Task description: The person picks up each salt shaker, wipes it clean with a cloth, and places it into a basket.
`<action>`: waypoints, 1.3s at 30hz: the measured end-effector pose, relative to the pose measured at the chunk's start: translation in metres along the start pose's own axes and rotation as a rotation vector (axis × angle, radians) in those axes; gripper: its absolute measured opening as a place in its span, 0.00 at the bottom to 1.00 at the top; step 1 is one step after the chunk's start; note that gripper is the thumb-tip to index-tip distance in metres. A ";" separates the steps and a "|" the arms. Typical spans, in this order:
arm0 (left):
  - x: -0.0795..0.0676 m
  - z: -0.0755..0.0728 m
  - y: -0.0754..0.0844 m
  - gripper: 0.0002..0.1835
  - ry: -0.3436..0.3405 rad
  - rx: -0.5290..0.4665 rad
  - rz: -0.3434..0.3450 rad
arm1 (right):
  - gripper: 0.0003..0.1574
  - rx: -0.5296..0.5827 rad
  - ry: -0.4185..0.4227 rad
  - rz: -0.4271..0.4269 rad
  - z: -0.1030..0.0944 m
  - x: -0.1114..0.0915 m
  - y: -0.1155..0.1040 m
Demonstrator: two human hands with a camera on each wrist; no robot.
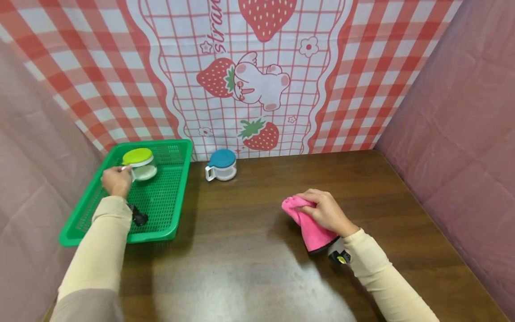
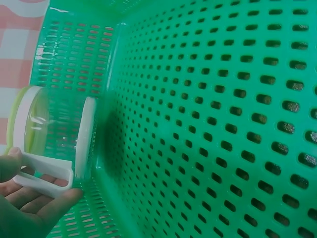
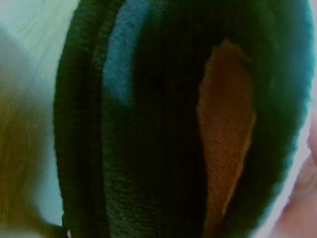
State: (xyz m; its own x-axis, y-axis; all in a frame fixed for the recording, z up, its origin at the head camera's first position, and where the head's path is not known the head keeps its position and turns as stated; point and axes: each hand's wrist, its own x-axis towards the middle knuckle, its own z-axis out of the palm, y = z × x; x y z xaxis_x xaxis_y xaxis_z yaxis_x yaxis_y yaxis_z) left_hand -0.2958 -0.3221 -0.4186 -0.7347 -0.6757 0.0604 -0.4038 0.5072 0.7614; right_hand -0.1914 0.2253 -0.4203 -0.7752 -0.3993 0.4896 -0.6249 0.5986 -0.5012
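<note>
Lime-lidded jar [image 1: 141,164] gripped by its handle inside the green basket [image 1: 161,201]

Nearest lies the desk [image 1: 249,250], open to the right of the basket. Over it, well to the basket's right, the right hand [image 1: 325,210] grips a pink cloth [image 1: 311,228], the rest of which hangs in loose folds toward a dark edge; whether the cloth touches the desk I cannot tell. If the pinch eased, the slack fabric could slip or trail, since only part of it is held.

Farther off, the left hand [image 1: 116,181] reaches in over the basket's near rim, thumb and fingers closed on the jar's white handle [image 2: 52,165]. The hands are well apart, each clamped on its own thing. The jar is roughly upright at the basket's far end, near the wall; whether its base rests on the basket's floor does not show clearly. Held from one side only, it might tip if the grip loosened, or knock the basket's rim if drawn out too low.

Just beyond the basket's right rim, near the far corner, stands a blue-lidded jar [image 1: 223,164]. A low swing rightward from the basket could clip it. Behind the basket hangs a strawberry-print backdrop [image 1: 257,89].
</note>
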 end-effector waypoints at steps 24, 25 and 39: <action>-0.001 -0.003 -0.007 0.24 -0.121 0.054 -0.072 | 0.17 -0.008 0.004 -0.003 -0.003 -0.001 0.000; -0.001 -0.004 -0.008 0.24 -0.126 0.060 -0.078 | 0.17 -0.009 0.005 -0.001 -0.002 -0.002 0.001; -0.004 -0.003 -0.009 0.26 -0.142 0.085 -0.085 | 0.18 -0.016 -0.004 0.032 -0.001 -0.007 0.002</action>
State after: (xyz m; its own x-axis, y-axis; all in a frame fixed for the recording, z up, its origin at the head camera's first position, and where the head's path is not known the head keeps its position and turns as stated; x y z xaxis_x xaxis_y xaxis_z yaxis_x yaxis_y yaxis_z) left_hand -0.2876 -0.3257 -0.4235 -0.7632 -0.6387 -0.0981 -0.5080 0.4993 0.7019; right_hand -0.1867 0.2300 -0.4239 -0.7949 -0.3827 0.4708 -0.5985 0.6221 -0.5048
